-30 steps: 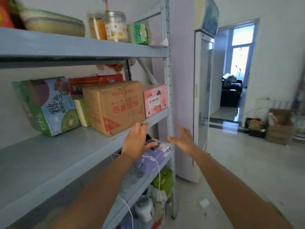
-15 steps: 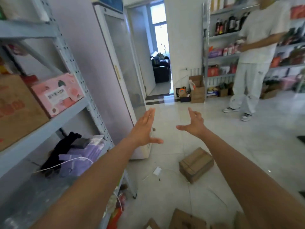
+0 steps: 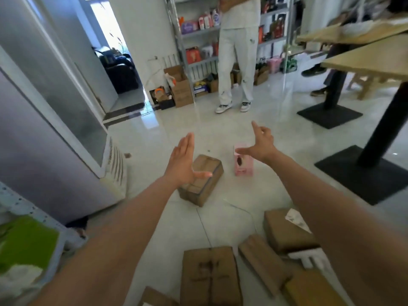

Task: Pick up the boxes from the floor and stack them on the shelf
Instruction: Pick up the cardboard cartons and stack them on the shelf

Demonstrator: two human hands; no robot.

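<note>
As my left hand [image 3: 183,161] and right hand [image 3: 261,144] are held out, spread wide and empty, the brown box [image 3: 198,191] lies on the floor below them, long axis running away from me; left hand judged nearer.

Brown cardboard boxes [image 3: 201,180], pink box [image 3: 243,164], on floor

A small shop or stockroom is shown: stocked metal shelves [image 3: 198,29] at the far wall, a glass-door fridge [image 3: 55,102] left, cardboard boxes [image 3: 210,274] strewn near.
</note>
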